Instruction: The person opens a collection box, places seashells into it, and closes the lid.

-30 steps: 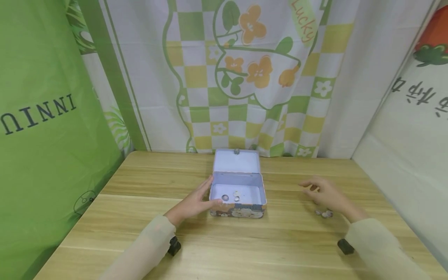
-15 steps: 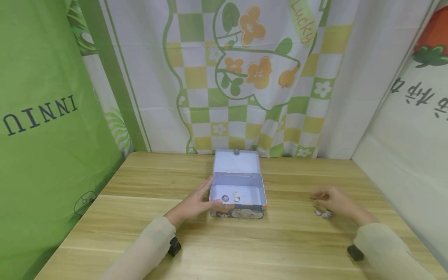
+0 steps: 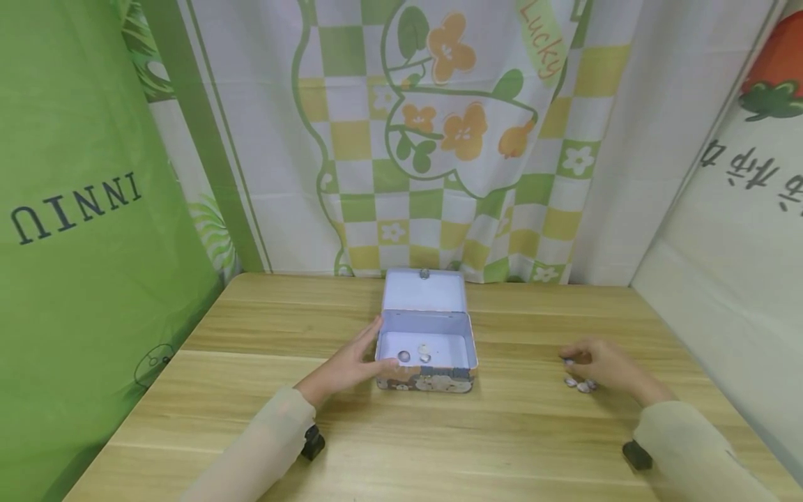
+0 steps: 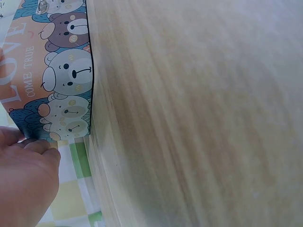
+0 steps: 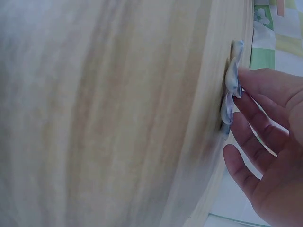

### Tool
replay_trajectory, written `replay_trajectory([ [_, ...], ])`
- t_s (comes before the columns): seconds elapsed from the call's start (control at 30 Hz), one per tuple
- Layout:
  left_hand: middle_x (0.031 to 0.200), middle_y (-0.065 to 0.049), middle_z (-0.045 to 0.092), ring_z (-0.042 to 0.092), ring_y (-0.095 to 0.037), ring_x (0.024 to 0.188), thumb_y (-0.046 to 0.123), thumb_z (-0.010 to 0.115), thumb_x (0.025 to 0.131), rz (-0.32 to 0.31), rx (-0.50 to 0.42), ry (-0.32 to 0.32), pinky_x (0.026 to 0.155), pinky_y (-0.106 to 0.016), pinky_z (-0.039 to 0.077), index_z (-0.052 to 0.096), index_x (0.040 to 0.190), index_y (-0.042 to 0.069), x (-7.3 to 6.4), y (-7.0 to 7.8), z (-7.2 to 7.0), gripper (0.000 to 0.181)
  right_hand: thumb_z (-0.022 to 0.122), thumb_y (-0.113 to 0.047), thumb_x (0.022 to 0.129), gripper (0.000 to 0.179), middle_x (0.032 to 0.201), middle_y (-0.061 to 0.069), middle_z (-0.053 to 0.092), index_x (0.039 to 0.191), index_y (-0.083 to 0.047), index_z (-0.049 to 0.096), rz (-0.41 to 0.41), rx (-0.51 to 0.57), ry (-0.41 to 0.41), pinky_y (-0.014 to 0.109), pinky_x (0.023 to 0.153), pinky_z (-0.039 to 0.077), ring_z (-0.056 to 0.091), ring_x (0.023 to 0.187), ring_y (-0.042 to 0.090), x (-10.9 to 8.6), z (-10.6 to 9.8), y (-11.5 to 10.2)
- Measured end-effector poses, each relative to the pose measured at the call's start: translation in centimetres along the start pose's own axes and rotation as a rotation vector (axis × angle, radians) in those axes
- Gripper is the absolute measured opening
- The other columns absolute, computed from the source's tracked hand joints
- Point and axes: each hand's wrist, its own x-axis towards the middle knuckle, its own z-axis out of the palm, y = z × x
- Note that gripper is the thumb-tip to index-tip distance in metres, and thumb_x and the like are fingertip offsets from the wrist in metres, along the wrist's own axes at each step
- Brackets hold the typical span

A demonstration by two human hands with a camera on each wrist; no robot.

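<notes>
The left hand point(image 3: 347, 364) rests relaxed, fingers along the side of an open, rectangular tin box with a pale interior point(image 3: 442, 380) on the wooden table point(image 3: 495, 439), thumb over its front rim. To its right, the right hand point(image 3: 603, 362) bends its fingers at small purple-and-white shells point(image 3: 586, 385); I cannot tell whether it grasps one.

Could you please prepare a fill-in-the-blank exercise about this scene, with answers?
1. The box has its lid ____, not closed.
2. The hand touching the box is the ____ one.
3. The box carries the words LOVE COME ____.
4. The shells on the table lie nearest the ____ hand.
Missing words: open; left; TRUE; right.
</notes>
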Motion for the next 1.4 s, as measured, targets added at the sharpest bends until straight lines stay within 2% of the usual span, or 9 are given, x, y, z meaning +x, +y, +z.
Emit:
replay_trajectory([
  [0.23, 0.167, -0.007, 0.004, 0.009, -0.032, 0.151, 0.057, 0.064, 0.092, 0.002, -0.008, -0.003, 0.117, -0.06, 0.014, 0.005, 0.163, 0.02, 0.1, 0.0, 0.0, 0.099, 0.072, -0.014, 0.093, 0.025, 0.113, 0.023, 0.067, 0.111, 0.002, 0.073, 0.016, -0.015, -0.006, 0.061, 0.084, 0.053, 0.063, 0.1, 0.042, 0.0, 0.1, 0.1],
  [0.4, 0.167, -0.008, 0.004, 0.009, -0.032, 0.151, 0.055, 0.065, 0.093, 0.007, -0.015, -0.002, 0.117, -0.06, 0.014, 0.005, 0.163, 0.018, 0.1, -0.1, 0.0, 0.099, 0.072, -0.015, 0.093, 0.025, 0.113, 0.024, 0.067, 0.111, 0.002, 0.073, 0.013, -0.002, -0.004, 0.059, 0.083, 0.053, 0.065, 0.098, 0.039, 0.0, 0.1, 0.4],
  [0.57, 0.167, -0.007, 0.004, 0.009, -0.031, 0.151, 0.058, 0.064, 0.092, -0.001, -0.006, -0.004, 0.118, -0.058, 0.013, 0.004, 0.163, 0.019, 0.1, 0.0, 0.0, 0.1, 0.071, -0.016, 0.093, 0.027, 0.11, 0.021, 0.068, 0.112, 0.002, 0.072, 0.014, 0.013, -0.004, 0.056, 0.08, 0.055, 0.066, 0.094, 0.034, 0.0, 0.0, 0.3],
  [0.7, 0.167, -0.006, 0.004, 0.009, -0.031, 0.151, 0.058, 0.064, 0.092, -0.003, 0.001, -0.001, 0.118, -0.058, 0.014, 0.004, 0.163, 0.02, 0.2, -0.1, 0.1, 0.1, 0.07, -0.017, 0.095, 0.031, 0.107, 0.017, 0.071, 0.117, 0.003, 0.07, 0.028, 0.042, -0.014, 0.044, 0.076, 0.057, 0.067, 0.091, 0.028, 0.1, -0.3, -0.1],
  [0.8, 0.167, -0.006, 0.004, 0.01, -0.032, 0.151, 0.059, 0.064, 0.091, -0.002, -0.003, 0.001, 0.118, -0.059, 0.014, 0.005, 0.163, 0.02, 0.2, -0.2, 0.1, 0.101, 0.068, -0.018, 0.097, 0.033, 0.105, 0.017, 0.071, 0.12, 0.005, 0.067, 0.037, 0.059, -0.027, 0.034, 0.069, 0.057, 0.067, 0.089, 0.024, 0.2, -0.8, -0.8],
  [1.07, 0.167, -0.005, 0.003, 0.009, -0.031, 0.151, 0.058, 0.064, 0.092, -0.001, -0.012, -0.008, 0.118, -0.058, 0.014, 0.004, 0.163, 0.02, 0.0, -0.1, 0.0, 0.1, 0.068, -0.022, 0.097, 0.032, 0.112, 0.017, 0.067, 0.121, -0.001, 0.07, -0.01, -0.004, 0.019, 0.034, 0.065, 0.053, 0.062, 0.093, 0.025, 0.9, -1.7, -3.4],
  [1.23, 0.167, -0.006, 0.003, 0.009, -0.03, 0.151, 0.055, 0.065, 0.093, 0.012, -0.007, -0.009, 0.118, -0.055, 0.014, 0.004, 0.162, 0.018, 0.0, 0.0, -0.1, 0.1, 0.068, -0.025, 0.097, 0.03, 0.118, 0.016, 0.067, 0.12, -0.005, 0.071, -0.054, -0.061, 0.044, 0.04, 0.069, 0.055, 0.062, 0.098, 0.03, 1.4, -1.8, -4.9],
  [1.4, 0.167, -0.006, 0.003, 0.008, -0.03, 0.151, 0.055, 0.065, 0.093, 0.009, -0.011, -0.006, 0.118, -0.057, 0.014, 0.004, 0.162, 0.017, 0.0, -0.1, 0.0, 0.1, 0.066, -0.024, 0.099, 0.029, 0.119, 0.012, 0.068, 0.121, -0.007, 0.072, -0.098, -0.063, 0.051, 0.045, 0.074, 0.055, 0.062, 0.1, 0.029, 2.0, -1.7, -6.5],
])
